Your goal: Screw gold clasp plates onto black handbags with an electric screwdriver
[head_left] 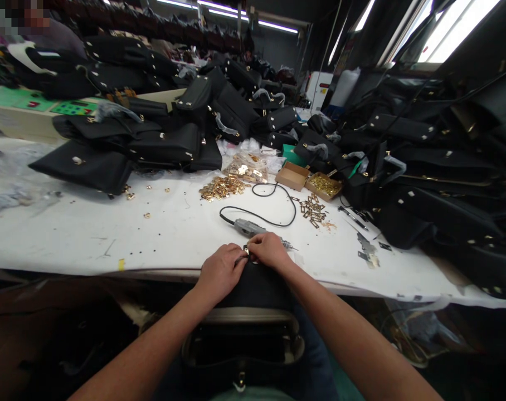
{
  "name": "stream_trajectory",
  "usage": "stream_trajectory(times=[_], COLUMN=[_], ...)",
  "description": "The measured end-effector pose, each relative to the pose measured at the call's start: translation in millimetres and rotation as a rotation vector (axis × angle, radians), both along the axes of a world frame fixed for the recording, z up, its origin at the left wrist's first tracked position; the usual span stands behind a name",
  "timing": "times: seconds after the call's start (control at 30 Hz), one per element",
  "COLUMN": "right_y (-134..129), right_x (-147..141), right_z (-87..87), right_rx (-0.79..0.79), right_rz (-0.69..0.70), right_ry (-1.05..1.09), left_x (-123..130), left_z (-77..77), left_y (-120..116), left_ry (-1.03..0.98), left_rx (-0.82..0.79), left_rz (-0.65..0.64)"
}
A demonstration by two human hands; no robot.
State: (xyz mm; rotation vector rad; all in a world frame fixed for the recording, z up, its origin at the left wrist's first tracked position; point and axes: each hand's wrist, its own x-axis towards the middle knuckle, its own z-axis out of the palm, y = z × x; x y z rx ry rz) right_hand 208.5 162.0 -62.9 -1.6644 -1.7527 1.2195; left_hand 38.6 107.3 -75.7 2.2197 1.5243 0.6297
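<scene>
Grey power tool [248, 227]: one, lying on white worktable [186, 234], tip to the right, black cable [295, 206] looped behind.

Black bag [255, 289]: one, on near side of power tool, mouth open, body below table level, flap raised to the table's edge.

Small metal fitting [247, 251]: one, at the flap's far end, just on near side of power tool.

Left hand [222, 271]: nearer than power tool, left of the fitting; fingers drawn together, pinched on the flap's end.

Right hand [269, 249]: in front of power tool, partly covering it; fingertips together at the fitting from the right, exact hold too small to tell.

Behind power tool: heap of gold fittings [223, 188], slightly left; plastic-wrapped gold parts [248, 168].

Behind and right of power tool: open brown carton [292, 184]; second carton [317, 193] with small gold pieces [325, 184]; scattered rectangular frames [312, 210].

Left of power tool, nearer: yellow tape [121, 264].

Farther off, both sides of power tool: black bags, left pile [165, 143] and right pile [441, 178].
</scene>
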Motion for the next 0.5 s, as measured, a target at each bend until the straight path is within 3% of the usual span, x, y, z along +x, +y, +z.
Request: stream_trajectory(times=[0.27, 0.5], right_y=[4, -9], right_x=[-2, 7], right_z=[-0.4, -9.0], right_rx=[0.251, 0.271], right_rz=[0.107, 0.112], right_ry=[-0.336, -0.255], left_x=[2, 3], left_z=[-0.3, -0.2], left_y=[4, 2], left_ry=[0.076, 0.049], left_rx=[-0.023, -0.019], left_rz=[-0.006, 0.01])
